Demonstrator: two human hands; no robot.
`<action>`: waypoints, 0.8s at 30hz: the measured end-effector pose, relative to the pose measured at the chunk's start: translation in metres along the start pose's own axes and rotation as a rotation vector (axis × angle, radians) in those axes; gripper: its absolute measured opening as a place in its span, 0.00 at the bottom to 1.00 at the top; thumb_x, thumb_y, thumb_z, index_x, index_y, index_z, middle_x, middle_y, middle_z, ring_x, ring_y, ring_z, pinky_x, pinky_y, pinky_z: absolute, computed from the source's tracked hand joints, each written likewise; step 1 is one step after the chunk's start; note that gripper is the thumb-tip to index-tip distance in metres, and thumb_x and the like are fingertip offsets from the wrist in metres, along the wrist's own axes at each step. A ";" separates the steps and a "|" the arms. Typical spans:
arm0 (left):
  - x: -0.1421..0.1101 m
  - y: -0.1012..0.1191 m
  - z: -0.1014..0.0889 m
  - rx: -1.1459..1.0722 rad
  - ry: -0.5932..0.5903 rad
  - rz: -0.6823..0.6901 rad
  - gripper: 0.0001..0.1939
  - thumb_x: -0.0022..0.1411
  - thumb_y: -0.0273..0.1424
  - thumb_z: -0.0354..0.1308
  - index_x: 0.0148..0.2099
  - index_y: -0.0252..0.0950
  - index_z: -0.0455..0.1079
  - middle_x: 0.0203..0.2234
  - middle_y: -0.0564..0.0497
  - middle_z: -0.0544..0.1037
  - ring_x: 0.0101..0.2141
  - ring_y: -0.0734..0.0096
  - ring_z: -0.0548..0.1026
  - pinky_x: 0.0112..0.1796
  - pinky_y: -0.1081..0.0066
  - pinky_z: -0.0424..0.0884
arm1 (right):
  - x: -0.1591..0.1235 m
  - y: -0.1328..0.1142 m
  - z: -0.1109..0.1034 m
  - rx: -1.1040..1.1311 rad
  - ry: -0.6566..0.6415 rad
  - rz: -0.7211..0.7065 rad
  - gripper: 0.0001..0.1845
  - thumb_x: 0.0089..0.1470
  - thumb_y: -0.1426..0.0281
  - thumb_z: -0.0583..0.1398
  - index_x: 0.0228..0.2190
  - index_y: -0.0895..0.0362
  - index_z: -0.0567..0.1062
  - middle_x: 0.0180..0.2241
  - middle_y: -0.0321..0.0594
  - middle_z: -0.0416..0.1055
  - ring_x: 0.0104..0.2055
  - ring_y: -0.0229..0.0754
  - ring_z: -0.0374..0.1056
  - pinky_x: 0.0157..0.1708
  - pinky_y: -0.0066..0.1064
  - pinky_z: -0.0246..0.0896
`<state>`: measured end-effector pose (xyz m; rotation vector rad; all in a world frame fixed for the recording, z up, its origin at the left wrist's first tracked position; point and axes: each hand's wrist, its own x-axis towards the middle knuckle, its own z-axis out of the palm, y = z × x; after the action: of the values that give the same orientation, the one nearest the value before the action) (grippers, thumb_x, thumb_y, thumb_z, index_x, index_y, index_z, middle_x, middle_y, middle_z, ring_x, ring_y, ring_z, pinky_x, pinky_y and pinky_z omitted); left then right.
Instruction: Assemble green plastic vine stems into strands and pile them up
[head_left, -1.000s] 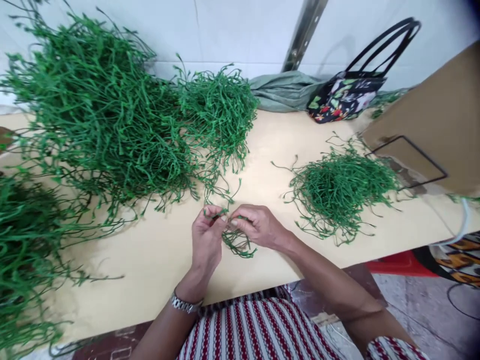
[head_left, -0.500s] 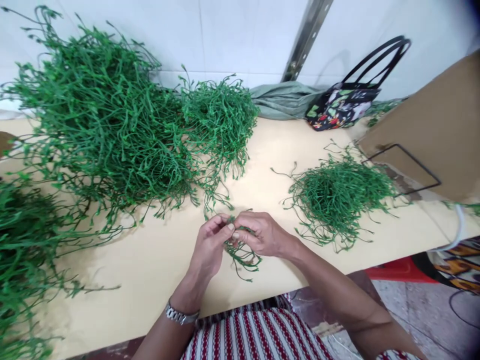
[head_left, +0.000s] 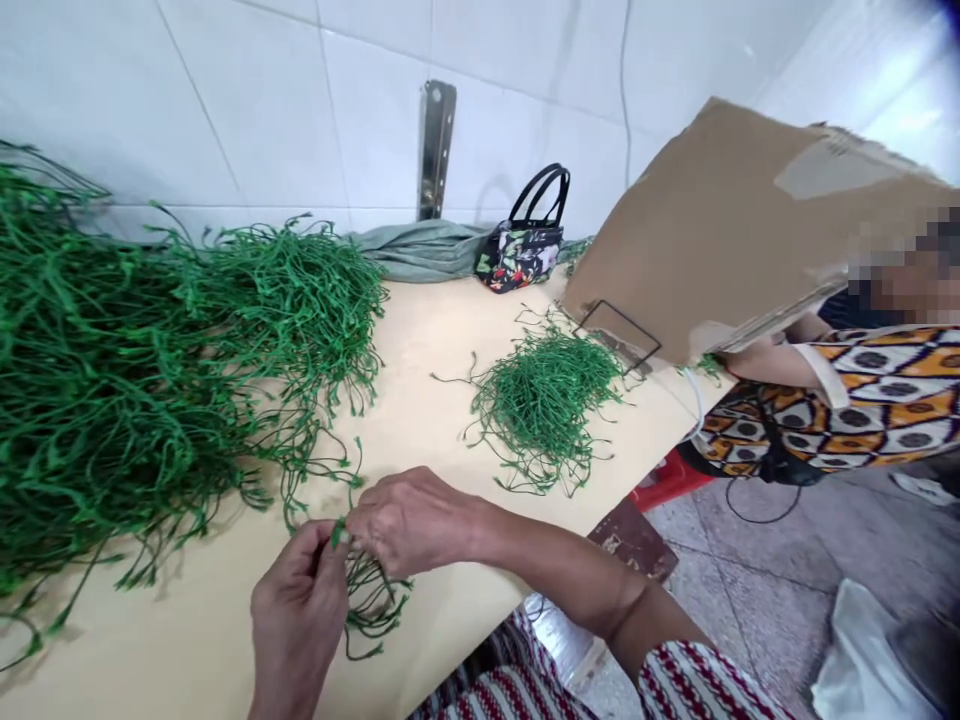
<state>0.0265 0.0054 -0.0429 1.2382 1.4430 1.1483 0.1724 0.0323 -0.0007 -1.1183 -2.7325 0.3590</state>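
My left hand (head_left: 304, 600) is closed in a pinch, with a green sprig tip (head_left: 337, 532) between thumb and forefinger. My right hand (head_left: 416, 522) meets it there, its fingers bent and pressed on the same thin green artificial plant stem; the back of the hand hides most of its grip. Several loose stems (head_left: 375, 600) dangle or lie just below both hands, over the cream tabletop (head_left: 435, 350). Beyond my left hand spreads a big heap of green artificial stems (head_left: 97, 400), joined to a smaller heap (head_left: 300, 290). A separate pile (head_left: 551, 385) lies to the right of my hands.
A floral handbag (head_left: 519, 255) and green cloth (head_left: 427, 250) sit against the tiled wall. A large cardboard sheet (head_left: 720, 220) leans at right, with a bent black wire (head_left: 637, 330) before it. Behind it sits another person in a patterned top (head_left: 892, 395). A red stool (head_left: 667, 480) stands below.
The view has swung right, bringing the other person and more cardboard into sight. My hands remain together at the stems, the right hand now turned more back-up.
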 end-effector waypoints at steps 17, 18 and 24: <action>-0.010 0.015 0.005 0.092 -0.044 0.154 0.09 0.57 0.28 0.50 0.24 0.36 0.60 0.18 0.56 0.58 0.21 0.76 0.56 0.24 0.75 0.54 | -0.006 0.003 0.026 0.031 0.459 -0.145 0.10 0.44 0.80 0.49 0.18 0.58 0.63 0.18 0.36 0.59 0.23 0.36 0.53 0.26 0.28 0.47; -0.010 0.015 0.005 0.167 -0.041 0.197 0.09 0.56 0.26 0.49 0.24 0.36 0.59 0.17 0.56 0.58 0.21 0.76 0.57 0.25 0.75 0.54 | -0.007 0.004 0.026 -0.018 0.451 -0.143 0.09 0.42 0.81 0.49 0.18 0.58 0.64 0.18 0.36 0.60 0.22 0.36 0.53 0.25 0.28 0.47; -0.012 0.018 -0.009 0.260 -0.091 0.134 0.09 0.54 0.23 0.47 0.22 0.35 0.58 0.17 0.57 0.56 0.20 0.77 0.55 0.24 0.74 0.51 | -0.022 0.022 -0.005 -0.195 0.331 0.041 0.11 0.50 0.78 0.52 0.19 0.58 0.67 0.19 0.37 0.63 0.23 0.36 0.55 0.24 0.28 0.44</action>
<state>0.0224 -0.0057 -0.0233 1.5673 1.4929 0.9997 0.2038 0.0322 -0.0031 -1.1618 -2.4927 -0.0854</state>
